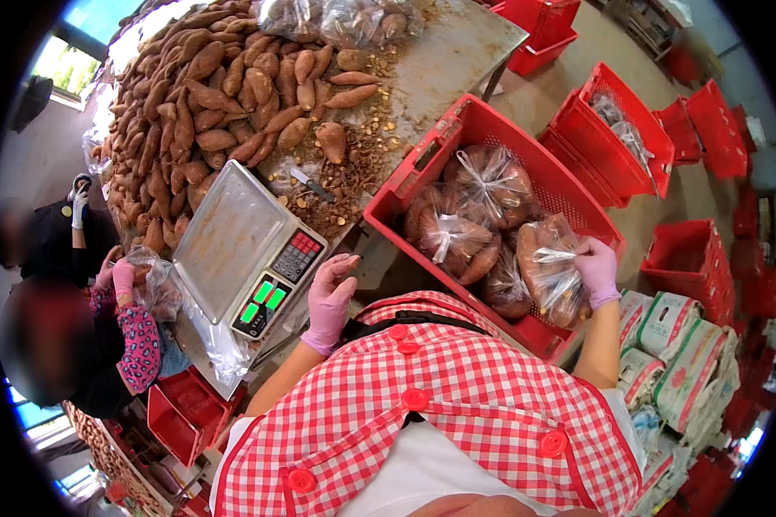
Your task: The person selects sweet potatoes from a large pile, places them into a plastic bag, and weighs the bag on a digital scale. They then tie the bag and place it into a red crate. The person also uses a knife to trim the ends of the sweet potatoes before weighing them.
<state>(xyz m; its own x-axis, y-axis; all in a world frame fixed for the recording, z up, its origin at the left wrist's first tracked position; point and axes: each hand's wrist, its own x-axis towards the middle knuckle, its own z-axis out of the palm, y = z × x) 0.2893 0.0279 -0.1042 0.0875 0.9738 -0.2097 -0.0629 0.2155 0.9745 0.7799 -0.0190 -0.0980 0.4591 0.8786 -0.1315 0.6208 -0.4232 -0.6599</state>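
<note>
My right hand [598, 268], in a pink glove, pinches the gathered top of a clear plastic bag of sweet potatoes [546, 265]. That bag sits inside a red plastic crate [572, 200], near its right end. Several other tied bags [462, 249] of sweet potatoes lie beside it in the crate. My left hand [330, 300], also pink-gloved, is raised between the scale and the crate with nothing in it, fingers bent and thumb apart. Just left of it stands a digital scale [229, 239], its metal pan bare and its green displays lit.
Loose sweet potatoes [207, 97] are heaped on the metal table [446, 71], with filled bags at the back. A knife [313, 185] lies among trimmings. On the left, a co-worker's gloved hands [121, 276] handle a plastic bag. Red crates [689, 268] and stacked cartons [692, 371] stand right.
</note>
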